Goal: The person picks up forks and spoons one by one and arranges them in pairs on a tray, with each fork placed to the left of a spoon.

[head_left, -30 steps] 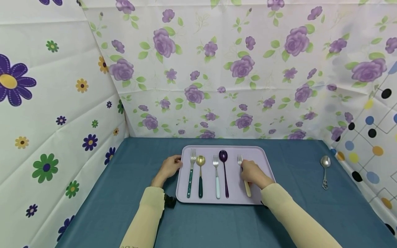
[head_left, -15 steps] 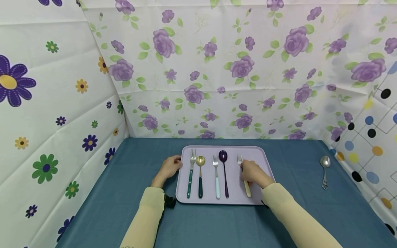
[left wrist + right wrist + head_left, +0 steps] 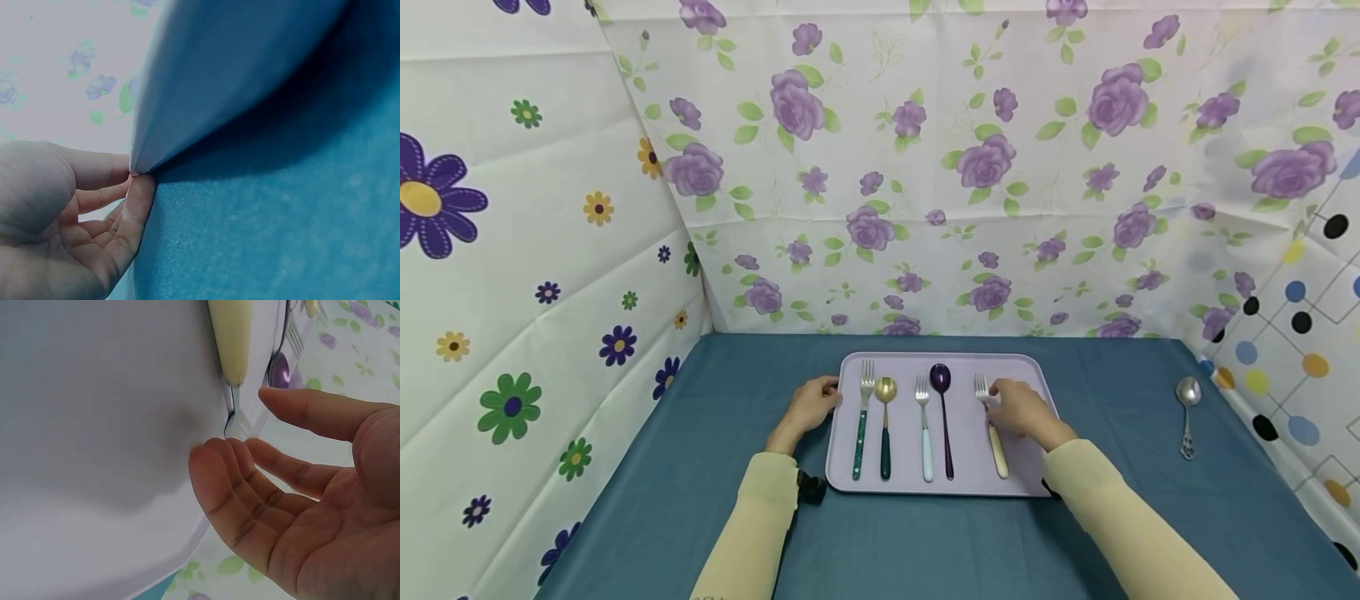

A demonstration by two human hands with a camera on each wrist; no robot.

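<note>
My left hand (image 3: 807,406) is at the left edge of the pale lilac tray (image 3: 904,437); the left wrist view has its thumb and fingertips pinching the tray's rim (image 3: 139,164). Over the tray's right side, my right hand (image 3: 1024,410) hovers by a fork with a cream handle (image 3: 997,452) that lies slightly slanted. Seen from the right wrist, the thumb and fingers (image 3: 219,478) are spread apart beside the fork's neck, holding nothing. To the left lie a purple spoon (image 3: 945,417) and a fork with a pale mint handle (image 3: 927,442).
Farther left on the tray are a gold spoon with a dark green handle (image 3: 885,442) and a fork with a green handle (image 3: 860,433). A silver spoon (image 3: 1186,417) lies alone on the blue-green tablecloth (image 3: 1120,417) at right. Floral cloth walls (image 3: 917,183) stand behind and at the sides.
My right hand has let go of the cream-handled fork and shifted a little right and up, its fingers parted. The fork stays on the tray. My left hand has not moved.
</note>
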